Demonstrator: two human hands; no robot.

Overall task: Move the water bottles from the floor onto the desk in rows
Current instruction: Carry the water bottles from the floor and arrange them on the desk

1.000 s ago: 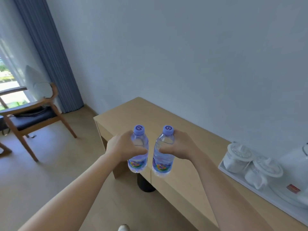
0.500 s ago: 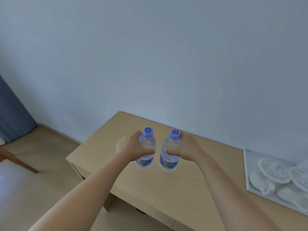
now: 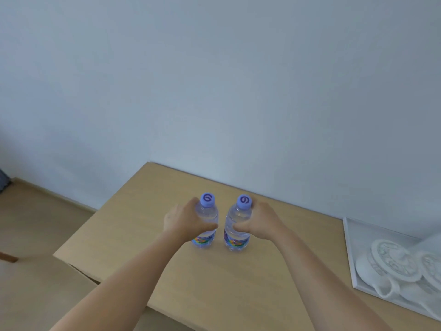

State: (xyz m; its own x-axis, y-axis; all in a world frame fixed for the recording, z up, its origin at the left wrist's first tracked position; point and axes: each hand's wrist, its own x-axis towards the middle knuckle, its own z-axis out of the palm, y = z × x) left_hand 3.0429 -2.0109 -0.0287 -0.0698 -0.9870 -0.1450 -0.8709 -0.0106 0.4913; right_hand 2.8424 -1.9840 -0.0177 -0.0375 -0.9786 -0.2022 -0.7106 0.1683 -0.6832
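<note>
**Two bottles reach the desk**

The left bottle (image 3: pixel 207 223) and the right bottle (image 3: pixel 238 225) stand upright side by side, a small gap apart, near the middle of the desk (image 3: pixel 133 225); whether their bases already rest on the wood or hang just above it I cannot tell. Full of water, they should feel fairly heavy for their size, with thin smooth walls that give under a squeeze, so a hold around the upper body below the cap suits best. The left hand (image 3: pixel 183 220) wraps its bottle there, and the right hand (image 3: pixel 260 223) wraps the other likewise. A white tray (image 3: pixel 350 249) of lidded cups sits far right. Half a second ago the bottles were held higher above the desk; now they are lower, at its surface
</note>
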